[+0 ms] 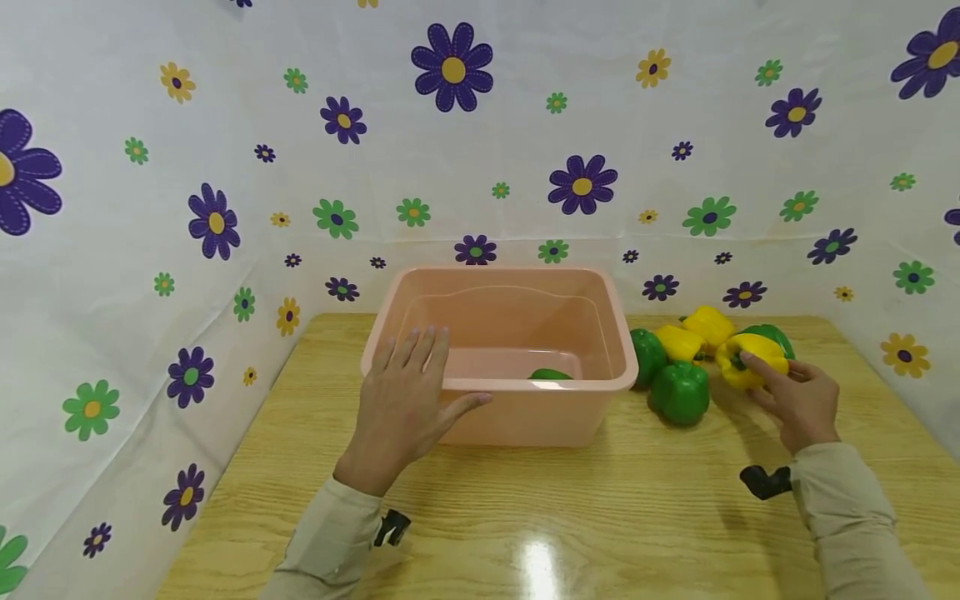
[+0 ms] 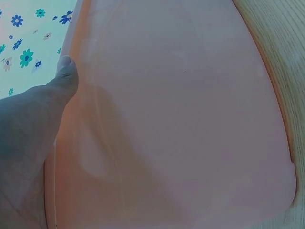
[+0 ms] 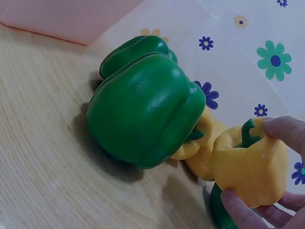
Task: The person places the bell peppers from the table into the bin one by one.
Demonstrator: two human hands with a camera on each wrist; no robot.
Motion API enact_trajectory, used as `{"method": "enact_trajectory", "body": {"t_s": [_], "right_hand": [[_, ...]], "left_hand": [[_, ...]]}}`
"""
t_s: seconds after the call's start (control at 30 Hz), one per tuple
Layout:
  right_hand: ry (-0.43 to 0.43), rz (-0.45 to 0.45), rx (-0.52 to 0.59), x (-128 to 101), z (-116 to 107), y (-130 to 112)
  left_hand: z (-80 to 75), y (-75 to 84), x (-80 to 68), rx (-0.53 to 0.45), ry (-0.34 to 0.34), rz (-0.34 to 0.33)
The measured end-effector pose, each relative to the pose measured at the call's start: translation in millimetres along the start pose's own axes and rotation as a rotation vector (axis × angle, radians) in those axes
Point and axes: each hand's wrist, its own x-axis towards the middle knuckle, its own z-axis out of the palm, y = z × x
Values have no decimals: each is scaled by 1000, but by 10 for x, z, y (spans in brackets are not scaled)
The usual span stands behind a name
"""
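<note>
Right hand (image 1: 808,402) grips yellow pepper (image 3: 250,167) right of the tub (image 1: 525,415) — best lifted straight up; outstretched left hand (image 1: 405,400) at tub's rim.

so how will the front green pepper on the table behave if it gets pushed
The front green pepper would probably roll or wobble unevenly, given its rounded, lobed sides. Its glossy surface suggests it could be a bit slippery. It looks likely to stay stiff, since no sagging or wrinkling shows.
</note>
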Motion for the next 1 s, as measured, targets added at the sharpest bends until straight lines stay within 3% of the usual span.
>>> {"method": "enact_trajectory", "body": {"t_s": [0.33, 1.0], "right_hand": [[12, -43, 85, -57, 49, -124], [-92, -193, 146, -197, 247, -369]], "left_hand": [[7, -6, -4, 5, -7, -1], [15, -11, -11, -3, 5, 5]]}}
